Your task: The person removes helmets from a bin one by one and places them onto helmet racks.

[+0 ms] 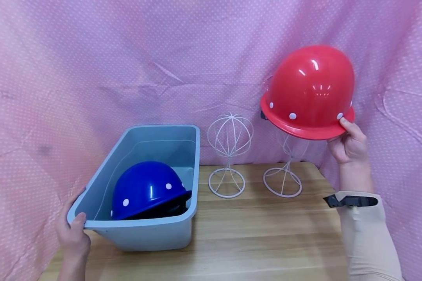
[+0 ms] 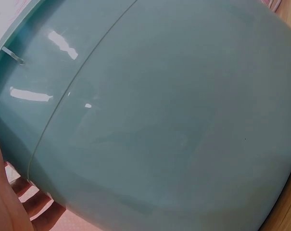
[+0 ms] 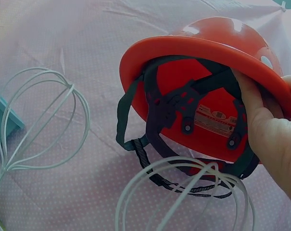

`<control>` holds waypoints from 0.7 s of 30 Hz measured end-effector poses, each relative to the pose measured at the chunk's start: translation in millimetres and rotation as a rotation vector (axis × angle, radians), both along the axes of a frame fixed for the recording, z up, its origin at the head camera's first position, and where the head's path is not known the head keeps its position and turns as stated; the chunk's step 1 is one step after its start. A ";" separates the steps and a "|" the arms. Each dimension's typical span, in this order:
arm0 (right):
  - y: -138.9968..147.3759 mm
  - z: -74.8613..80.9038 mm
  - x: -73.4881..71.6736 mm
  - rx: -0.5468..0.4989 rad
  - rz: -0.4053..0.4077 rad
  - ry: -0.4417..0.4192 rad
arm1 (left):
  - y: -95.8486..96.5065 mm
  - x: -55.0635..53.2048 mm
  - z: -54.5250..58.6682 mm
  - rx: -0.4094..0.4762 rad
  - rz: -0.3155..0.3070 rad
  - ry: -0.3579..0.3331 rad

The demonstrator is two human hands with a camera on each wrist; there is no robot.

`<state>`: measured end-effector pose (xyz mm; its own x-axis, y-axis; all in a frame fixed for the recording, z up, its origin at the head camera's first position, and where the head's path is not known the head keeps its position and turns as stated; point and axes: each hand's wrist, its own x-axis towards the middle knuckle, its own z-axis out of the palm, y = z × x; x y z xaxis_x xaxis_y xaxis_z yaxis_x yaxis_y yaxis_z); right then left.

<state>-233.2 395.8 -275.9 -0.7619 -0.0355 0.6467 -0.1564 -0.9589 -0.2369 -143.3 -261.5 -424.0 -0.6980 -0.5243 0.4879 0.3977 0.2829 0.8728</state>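
Observation:
My right hand (image 1: 349, 142) grips the brim of a red hard hat (image 1: 313, 89), thumb on top and fingers beneath. Tilted, the hat is held up over the right white wire stand (image 1: 282, 183), hiding most of that stand's top in the head view. Seen from below in the right wrist view, its dark inner straps (image 3: 157, 101) and chin strap (image 3: 144, 156) hang near the wire dome (image 3: 183, 192). At the left, my left hand (image 1: 74, 230) holds the near left corner of a blue-grey plastic bin (image 1: 144, 236). Inside the bin lies a blue hard hat (image 1: 147, 187), tilted.
Another white wire stand (image 1: 228, 156) stands bare between the bin and the right stand. Everything rests on a wood-grain table (image 1: 260, 242). A pink dotted curtain (image 1: 183, 58) hangs behind and along both sides.

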 end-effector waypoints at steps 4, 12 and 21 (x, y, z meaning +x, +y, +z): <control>2.5 -3.2 -1.2 -0.010 -0.005 -0.004 | -3.0 -3.7 -2.1 0.020 -0.024 0.070; 7.3 -6.1 -2.5 -0.005 -0.005 0.008 | -0.1 -2.9 -1.6 0.021 -0.045 0.044; 13.8 -17.0 -4.6 -0.024 0.051 0.014 | 0.8 1.9 1.2 0.003 -0.047 0.015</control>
<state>-237.9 409.6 -292.9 -0.7506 -0.0585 0.6581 -0.1105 -0.9709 -0.2124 -141.4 -260.7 -422.8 -0.7144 -0.4920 0.4975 0.4240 0.2612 0.8672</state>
